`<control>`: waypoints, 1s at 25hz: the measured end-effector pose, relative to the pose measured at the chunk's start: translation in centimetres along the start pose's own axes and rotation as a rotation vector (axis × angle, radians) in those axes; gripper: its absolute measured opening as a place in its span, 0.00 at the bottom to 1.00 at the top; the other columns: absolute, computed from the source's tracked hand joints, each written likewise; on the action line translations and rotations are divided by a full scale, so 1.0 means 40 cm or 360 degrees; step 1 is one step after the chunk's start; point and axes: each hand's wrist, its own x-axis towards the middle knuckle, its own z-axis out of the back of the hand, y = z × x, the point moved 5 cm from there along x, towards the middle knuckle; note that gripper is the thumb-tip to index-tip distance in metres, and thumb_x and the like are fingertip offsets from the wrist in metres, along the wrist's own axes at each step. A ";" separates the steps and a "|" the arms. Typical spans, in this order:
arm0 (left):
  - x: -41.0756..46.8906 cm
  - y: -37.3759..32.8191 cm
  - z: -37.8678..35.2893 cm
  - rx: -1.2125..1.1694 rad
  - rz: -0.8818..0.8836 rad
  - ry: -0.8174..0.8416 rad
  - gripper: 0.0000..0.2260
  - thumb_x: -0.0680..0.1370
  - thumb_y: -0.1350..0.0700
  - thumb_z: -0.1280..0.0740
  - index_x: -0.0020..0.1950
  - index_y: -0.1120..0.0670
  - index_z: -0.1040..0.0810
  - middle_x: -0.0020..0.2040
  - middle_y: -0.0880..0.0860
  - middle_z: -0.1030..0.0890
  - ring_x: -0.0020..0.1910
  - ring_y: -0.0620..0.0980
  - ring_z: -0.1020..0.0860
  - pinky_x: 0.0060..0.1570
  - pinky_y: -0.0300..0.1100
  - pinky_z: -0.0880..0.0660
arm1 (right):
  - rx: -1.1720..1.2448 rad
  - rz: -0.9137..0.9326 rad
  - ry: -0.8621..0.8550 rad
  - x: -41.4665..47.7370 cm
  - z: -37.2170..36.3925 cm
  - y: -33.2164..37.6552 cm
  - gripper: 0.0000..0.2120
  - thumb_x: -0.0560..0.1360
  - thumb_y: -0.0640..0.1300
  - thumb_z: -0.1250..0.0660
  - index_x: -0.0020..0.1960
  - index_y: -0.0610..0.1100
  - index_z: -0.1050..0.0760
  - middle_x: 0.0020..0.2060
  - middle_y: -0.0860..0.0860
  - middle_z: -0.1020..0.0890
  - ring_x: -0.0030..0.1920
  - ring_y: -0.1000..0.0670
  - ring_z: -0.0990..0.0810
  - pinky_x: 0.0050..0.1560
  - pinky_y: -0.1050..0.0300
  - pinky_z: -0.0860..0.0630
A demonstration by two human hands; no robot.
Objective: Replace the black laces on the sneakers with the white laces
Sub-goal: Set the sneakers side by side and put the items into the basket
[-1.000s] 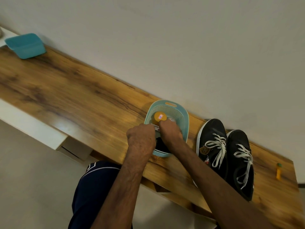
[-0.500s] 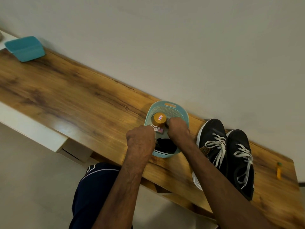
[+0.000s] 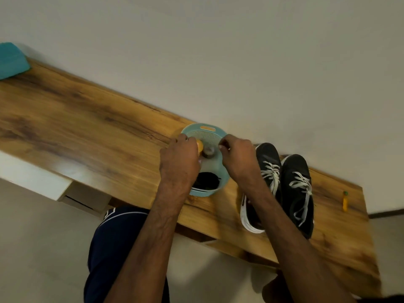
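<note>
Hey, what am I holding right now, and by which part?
It cannot be told. The left hand curls over the left rim of the basket beside an orange cap, the right hand over its right side; blur hides any grip.

Your left hand point(image 3: 178, 164) and right hand point(image 3: 237, 159) are curled over the blue basket point(image 3: 205, 130) on the bench point(image 3: 87, 127). Black laces point(image 3: 206, 181) lie in the basket between your wrists. White-laced sneakers point(image 3: 296, 169) stand just right of your right hand.
</note>
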 end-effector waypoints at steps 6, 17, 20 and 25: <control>-0.040 -0.222 -0.071 -0.0262 -0.0684 0.0212 0.18 0.82 0.52 0.37 0.71 0.51 0.30 0.68 0.51 0.26 0.63 0.53 0.25 0.56 0.52 0.24 | 0.0171 -0.0437 -0.0713 -0.209 0.224 -0.371 0.07 0.79 0.40 0.35 0.54 0.41 0.20 0.47 0.45 0.15 0.49 0.45 0.18 0.51 0.54 0.25; -0.047 -0.201 -0.084 -0.0437 -0.0664 0.0230 0.15 0.82 0.57 0.38 0.68 0.50 0.26 0.63 0.49 0.22 0.59 0.51 0.22 0.54 0.48 0.25 | -0.0406 -0.1164 0.0176 -0.358 0.130 -0.963 0.16 0.77 0.44 0.45 0.62 0.42 0.29 0.56 0.36 0.22 0.59 0.34 0.27 0.61 0.43 0.29; -0.012 -0.099 0.010 -0.0695 -0.0333 -0.0155 0.12 0.82 0.59 0.39 0.64 0.49 0.23 0.58 0.46 0.22 0.51 0.46 0.24 0.50 0.47 0.27 | -0.0492 -0.1042 0.0101 -0.347 0.140 -0.953 0.11 0.77 0.38 0.38 0.57 0.39 0.23 0.54 0.38 0.20 0.55 0.36 0.23 0.57 0.45 0.25; 0.001 -0.020 0.028 -0.0551 -0.0018 -0.0273 0.11 0.81 0.55 0.37 0.62 0.46 0.24 0.62 0.48 0.23 0.52 0.52 0.22 0.49 0.51 0.24 | -0.0508 -0.1002 -0.0023 -0.357 0.147 -0.904 0.09 0.79 0.37 0.37 0.58 0.41 0.24 0.54 0.41 0.22 0.51 0.39 0.22 0.48 0.46 0.22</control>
